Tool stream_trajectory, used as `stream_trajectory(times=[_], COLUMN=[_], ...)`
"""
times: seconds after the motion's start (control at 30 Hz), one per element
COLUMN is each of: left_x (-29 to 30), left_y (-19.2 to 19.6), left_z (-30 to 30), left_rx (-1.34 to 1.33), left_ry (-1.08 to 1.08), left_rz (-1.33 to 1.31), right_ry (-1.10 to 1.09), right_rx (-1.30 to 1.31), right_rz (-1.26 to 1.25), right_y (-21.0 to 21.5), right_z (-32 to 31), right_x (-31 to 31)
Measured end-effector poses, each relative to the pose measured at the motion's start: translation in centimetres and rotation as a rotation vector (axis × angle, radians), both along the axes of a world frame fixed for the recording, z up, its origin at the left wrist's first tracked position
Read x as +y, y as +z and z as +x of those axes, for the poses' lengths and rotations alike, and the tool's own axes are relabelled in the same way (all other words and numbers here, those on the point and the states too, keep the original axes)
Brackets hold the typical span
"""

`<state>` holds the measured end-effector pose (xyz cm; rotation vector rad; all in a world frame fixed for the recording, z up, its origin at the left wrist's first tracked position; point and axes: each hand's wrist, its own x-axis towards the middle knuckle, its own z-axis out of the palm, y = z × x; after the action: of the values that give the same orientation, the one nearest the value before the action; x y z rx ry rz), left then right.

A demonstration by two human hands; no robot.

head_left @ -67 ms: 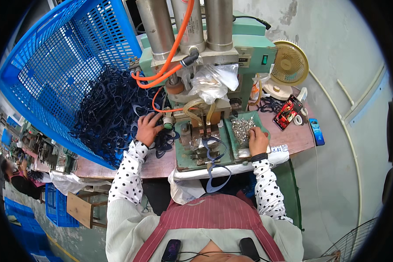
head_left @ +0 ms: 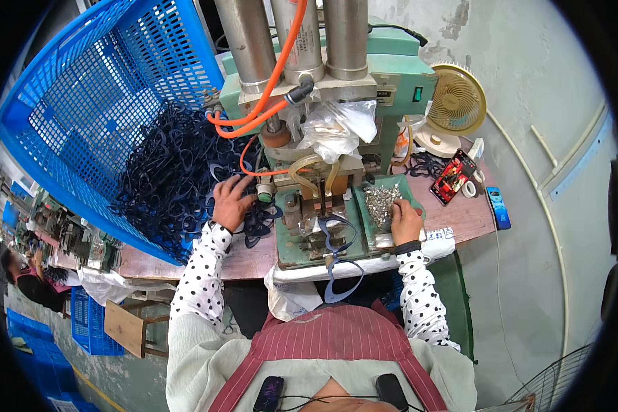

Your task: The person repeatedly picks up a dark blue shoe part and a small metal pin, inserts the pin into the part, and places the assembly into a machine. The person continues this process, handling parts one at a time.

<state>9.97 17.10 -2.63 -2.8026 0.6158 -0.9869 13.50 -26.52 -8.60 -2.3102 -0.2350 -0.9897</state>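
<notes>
My left hand (head_left: pixel 231 201) is beside a round green button (head_left: pixel 264 196) at the front of the press (head_left: pixel 391 72). Its fingers are spread, with nothing held, over the edge of a dark blue pile of looped rubbery straps (head_left: pixel 168 172). One blue looped strap (head_left: pixel 347 276) sits under the press head and hangs over the table's front edge. On the right, my right hand (head_left: pixel 406 223) reaches into a green tray (head_left: pixel 402 184) of small shiny metal pieces (head_left: pixel 380 204). Its fingers are curled together at the pile; whatever they pinch is hidden.
A large blue plastic basket (head_left: pixel 55 89) lies tilted at the left, holding the straps. Orange air hoses (head_left: pixel 281 62) loop down the press. Further right are a small fan (head_left: pixel 456 99), a phone (head_left: pixel 453 176), tape rolls (head_left: pixel 468 189) and a blue item (head_left: pixel 498 208). Another person (head_left: pixel 38 281) sits far left.
My left hand has shifted very slightly to the left, near the green button. The right hand and the strap in the press look unchanged.
</notes>
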Motion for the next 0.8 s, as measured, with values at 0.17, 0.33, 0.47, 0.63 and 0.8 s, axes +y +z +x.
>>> stream_trajectory(times=[0.17,0.33,0.47,0.63,0.8], left_x=[-2.6,-10.4,-15.5,-18.1,-17.7], left_y=[0.9,3.2,4.6,5.2,4.5], left_z=[-4.1,-7.9,-8.4,-8.4,-8.1], left_rx=[-0.176,-0.190,-0.214,-0.133,-0.069], left_ry=[0.064,-0.164,-0.466,-0.604,-0.729], left_rz=[-0.527,-0.566,-0.401,-0.454,-0.481], right_ry=[0.092,0.200,0.521,0.683,0.567], right_rx=[0.181,0.244,0.412,0.520,0.555], right_rz=[0.162,0.260,0.559,0.611,0.549], right_y=[0.9,4.9,9.3,11.5,11.7], right_z=[-0.4,-1.3,-3.8,-6.2,-5.3], right_x=[0.9,3.6,6.2,8.6,9.6])
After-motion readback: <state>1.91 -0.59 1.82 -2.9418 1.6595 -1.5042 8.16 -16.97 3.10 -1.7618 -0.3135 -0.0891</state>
